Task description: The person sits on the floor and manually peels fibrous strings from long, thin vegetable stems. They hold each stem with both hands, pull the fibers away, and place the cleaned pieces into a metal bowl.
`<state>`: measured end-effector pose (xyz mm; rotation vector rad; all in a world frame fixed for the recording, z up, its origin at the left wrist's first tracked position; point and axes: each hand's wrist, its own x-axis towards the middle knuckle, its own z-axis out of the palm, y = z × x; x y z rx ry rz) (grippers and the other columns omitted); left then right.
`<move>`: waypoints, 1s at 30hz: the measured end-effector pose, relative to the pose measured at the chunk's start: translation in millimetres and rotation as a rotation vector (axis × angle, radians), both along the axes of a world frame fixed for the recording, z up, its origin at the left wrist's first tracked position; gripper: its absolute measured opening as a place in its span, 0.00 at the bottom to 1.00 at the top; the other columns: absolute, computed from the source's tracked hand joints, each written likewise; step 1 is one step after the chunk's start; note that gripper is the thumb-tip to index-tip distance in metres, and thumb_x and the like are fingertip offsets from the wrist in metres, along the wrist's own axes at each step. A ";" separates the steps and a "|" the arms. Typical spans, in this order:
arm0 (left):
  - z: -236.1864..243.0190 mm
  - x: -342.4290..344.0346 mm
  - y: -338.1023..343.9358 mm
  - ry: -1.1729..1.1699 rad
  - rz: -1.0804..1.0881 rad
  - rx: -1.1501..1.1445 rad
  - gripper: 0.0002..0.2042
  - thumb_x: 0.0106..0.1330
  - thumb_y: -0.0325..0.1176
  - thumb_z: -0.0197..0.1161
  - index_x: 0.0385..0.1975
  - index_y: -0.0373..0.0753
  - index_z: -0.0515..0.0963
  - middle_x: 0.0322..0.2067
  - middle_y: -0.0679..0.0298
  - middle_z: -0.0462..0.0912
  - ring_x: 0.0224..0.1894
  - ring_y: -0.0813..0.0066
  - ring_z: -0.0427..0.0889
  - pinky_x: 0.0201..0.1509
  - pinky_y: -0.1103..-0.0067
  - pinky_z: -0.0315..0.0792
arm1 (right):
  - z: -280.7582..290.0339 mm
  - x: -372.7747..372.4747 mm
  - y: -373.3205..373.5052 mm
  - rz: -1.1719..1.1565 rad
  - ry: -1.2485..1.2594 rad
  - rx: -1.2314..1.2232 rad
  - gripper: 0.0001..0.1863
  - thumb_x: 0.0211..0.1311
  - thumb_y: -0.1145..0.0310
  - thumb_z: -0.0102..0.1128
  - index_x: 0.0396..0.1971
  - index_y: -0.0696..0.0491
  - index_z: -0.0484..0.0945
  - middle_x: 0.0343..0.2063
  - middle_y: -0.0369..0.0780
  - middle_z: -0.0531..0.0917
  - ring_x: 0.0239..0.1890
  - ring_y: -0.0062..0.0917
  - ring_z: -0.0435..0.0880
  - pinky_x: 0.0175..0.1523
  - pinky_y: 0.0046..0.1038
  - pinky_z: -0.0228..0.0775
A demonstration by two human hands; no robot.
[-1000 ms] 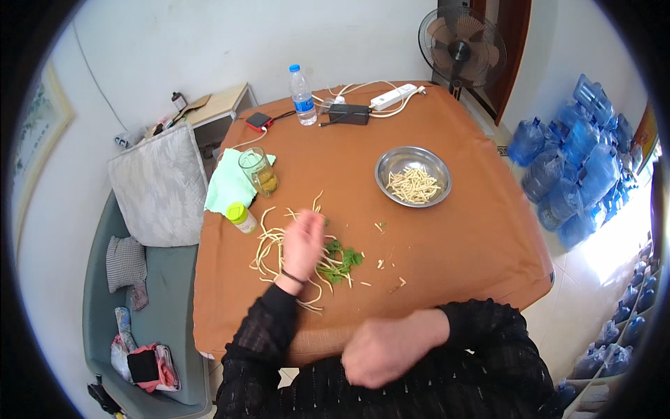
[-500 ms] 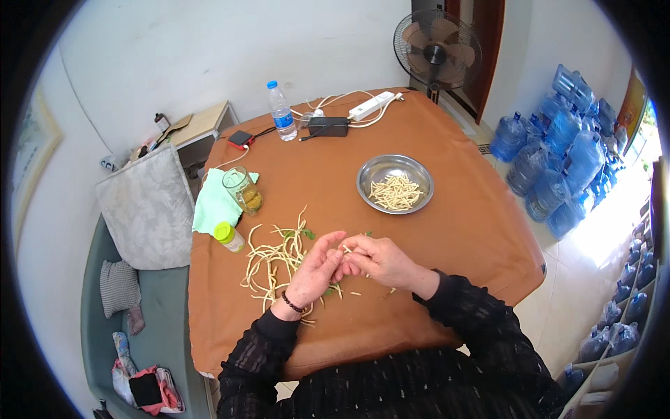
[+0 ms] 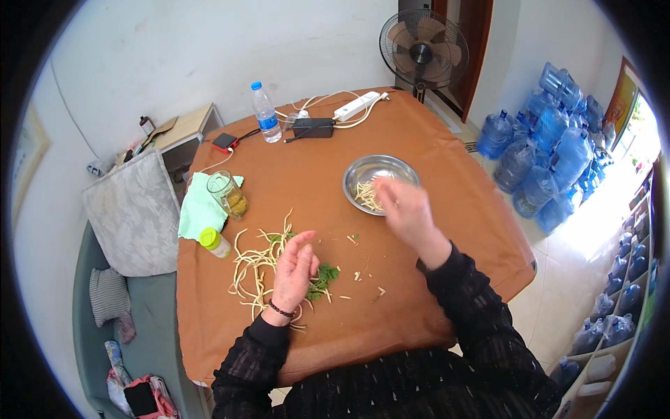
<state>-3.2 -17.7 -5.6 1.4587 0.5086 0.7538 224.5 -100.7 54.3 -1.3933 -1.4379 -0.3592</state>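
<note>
My left hand (image 3: 293, 271) hovers at the right side of a loose heap of long pale yard-long beans (image 3: 252, 264), thumb and forefinger apart, nothing visible between them. A sprig of green leaves (image 3: 324, 278) lies beside it. My right hand (image 3: 406, 215) is over the near rim of a round steel bowl (image 3: 352, 170). Motion smears its fingers, so whether they hold anything is unclear. Short broken bean pieces (image 3: 366, 196) lie in the bowl, partly covered by that hand. A few scraps (image 3: 358, 276) are scattered on the brown tabletop (image 3: 433, 307).
To the left stand a lime-lidded jar (image 3: 215, 242) and a glass mug (image 3: 227, 195) beside a mint cloth (image 3: 199, 209). At the back are a water bottle (image 3: 266, 115), a black adapter (image 3: 313, 128) and a white power strip (image 3: 356, 105). Large blue water jugs (image 3: 537, 188) fill the right side.
My hands have parted. The right moved away and up to the bowl; the left stayed near the beans. The leaves and scraps beneath them now show. The view has shifted slightly.
</note>
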 end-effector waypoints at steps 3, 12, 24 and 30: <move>-4.5 1.4 4.0 0.059 0.030 0.009 0.14 0.73 0.33 0.49 0.53 0.35 0.69 0.19 0.75 0.66 0.21 0.89 0.63 0.26 0.90 0.59 | -24.4 61.8 19.1 -0.164 -0.211 -0.157 0.07 0.56 0.72 0.57 0.33 0.54 0.81 0.27 0.44 0.81 0.34 0.38 0.80 0.39 0.36 0.73; -16.0 -2.7 13.1 0.137 0.023 0.045 0.11 0.71 0.29 0.52 0.49 0.33 0.72 0.19 0.74 0.70 0.23 0.89 0.66 0.28 0.90 0.62 | -74.6 102.6 43.8 -0.347 -0.337 -0.805 0.07 0.53 0.68 0.56 0.22 0.52 0.82 0.29 0.42 0.82 0.39 0.36 0.80 0.43 0.37 0.72; -9.5 -26.7 47.3 0.079 0.211 0.065 0.08 0.71 0.28 0.51 0.43 0.35 0.76 0.20 0.74 0.70 0.23 0.88 0.67 0.27 0.89 0.62 | -54.7 106.8 38.0 0.305 0.914 -0.611 0.10 0.61 0.69 0.57 0.33 0.62 0.79 0.27 0.39 0.83 0.26 0.23 0.78 0.35 0.25 0.71; -5.3 -34.0 66.1 0.251 0.329 0.340 0.08 0.68 0.27 0.54 0.42 0.33 0.76 0.23 0.70 0.75 0.26 0.85 0.72 0.32 0.85 0.68 | -61.9 90.7 31.1 -0.181 0.080 -0.292 0.08 0.58 0.69 0.60 0.33 0.59 0.80 0.33 0.46 0.83 0.32 0.35 0.81 0.40 0.28 0.72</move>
